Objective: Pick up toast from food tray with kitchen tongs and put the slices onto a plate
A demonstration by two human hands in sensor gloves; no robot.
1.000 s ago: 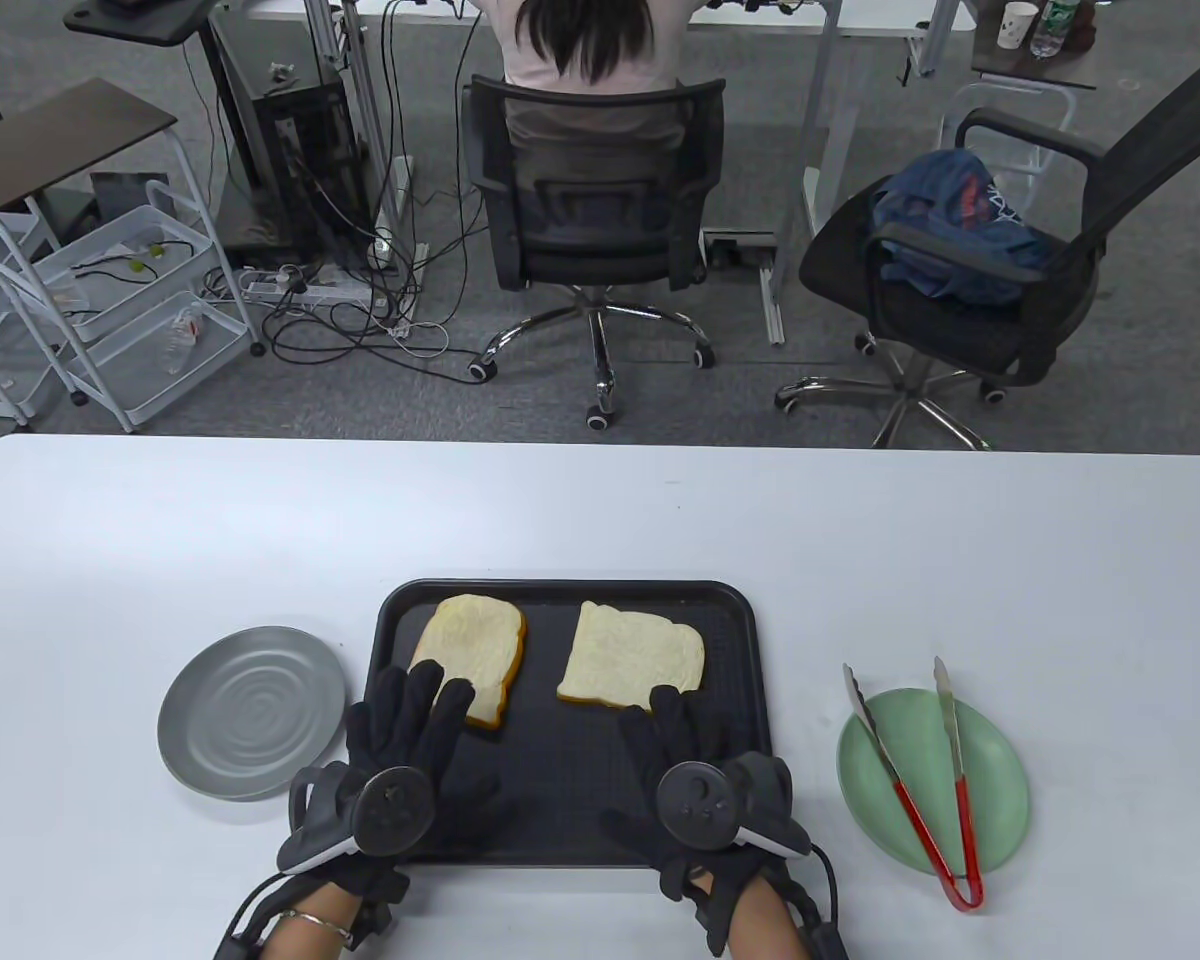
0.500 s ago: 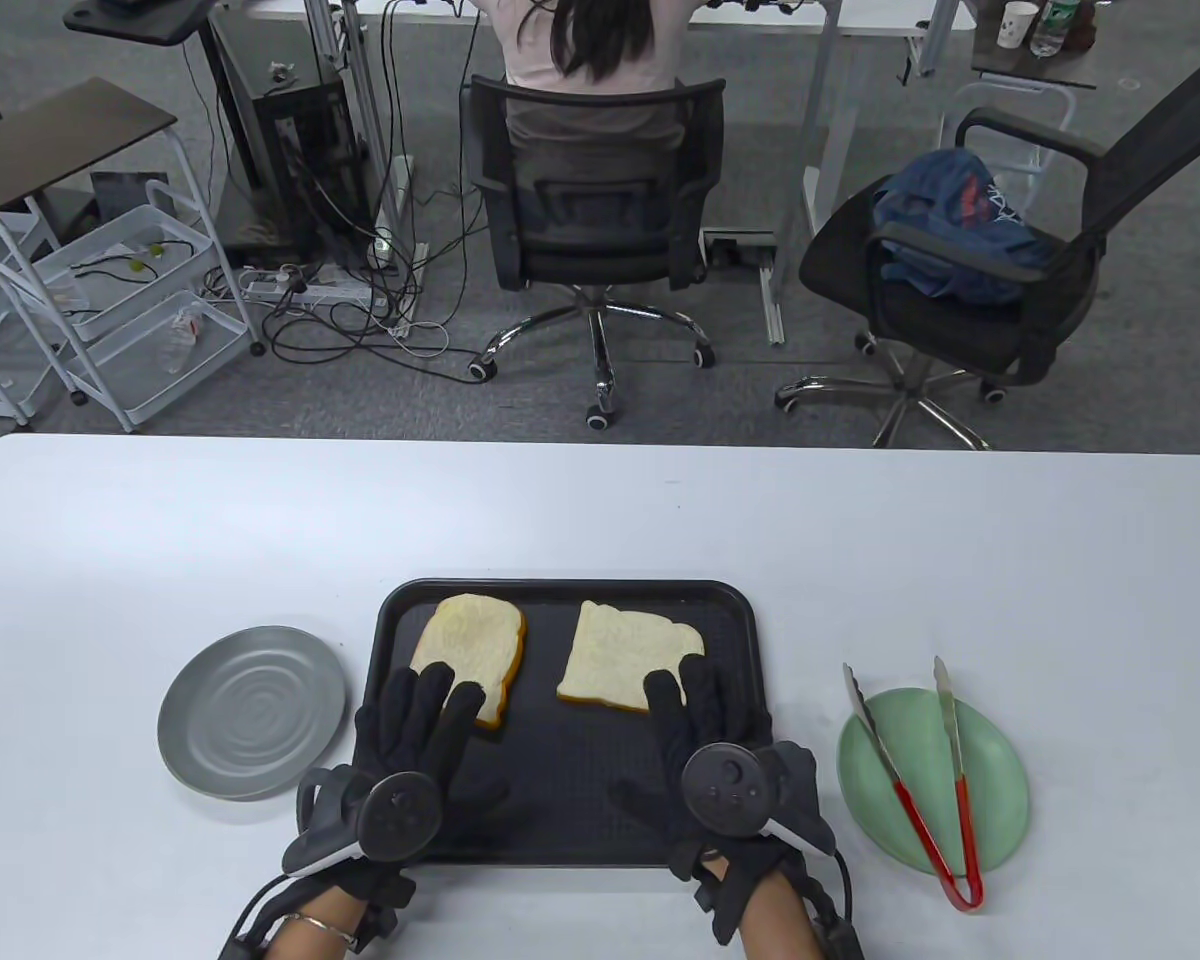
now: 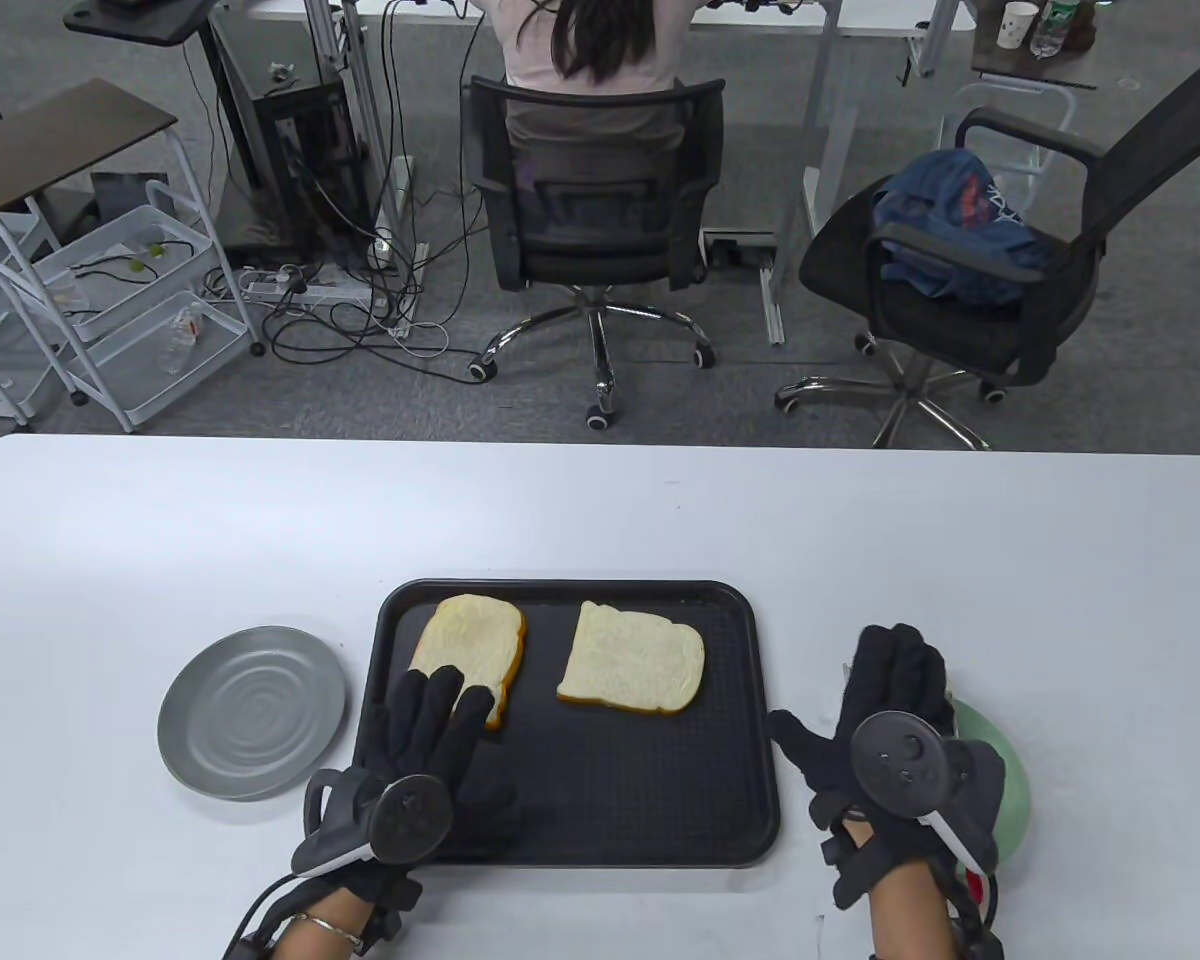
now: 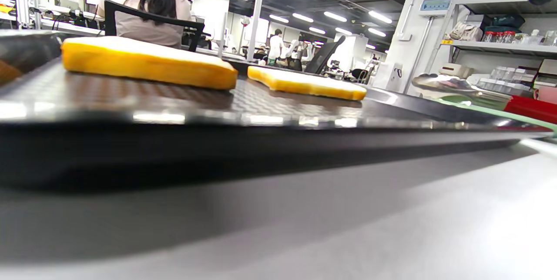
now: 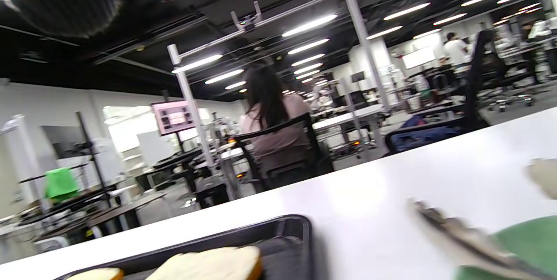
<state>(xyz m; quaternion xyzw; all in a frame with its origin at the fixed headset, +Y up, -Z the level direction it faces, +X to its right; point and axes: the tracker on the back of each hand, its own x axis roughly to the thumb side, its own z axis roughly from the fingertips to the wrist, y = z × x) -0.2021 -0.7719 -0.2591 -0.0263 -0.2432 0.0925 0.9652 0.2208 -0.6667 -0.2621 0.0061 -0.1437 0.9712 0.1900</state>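
Observation:
Two toast slices lie on the black tray (image 3: 740, 800): the left slice (image 3: 470, 640) and the right slice (image 3: 632, 668). My left hand (image 3: 440, 715) lies flat over the tray's near left, its straight fingertips on the left slice's near edge. My right hand (image 3: 880, 680) hovers with straight fingers over the green plate (image 3: 1005, 790), covering most of the tongs; a bit of their red handle (image 3: 977, 884) shows by the wrist. The right wrist view shows the tongs' metal arm (image 5: 457, 236), blurred, on the green plate (image 5: 522, 241). Whether the hand touches them I cannot tell.
An empty grey plate (image 3: 250, 710) sits left of the tray. Beyond the table's far edge are office chairs, one with a seated person, a white wire cart and floor cables.
My right hand has left the tray's near right and swung right, now over the green plate and tongs. The left hand has barely shifted. The toast has not moved.

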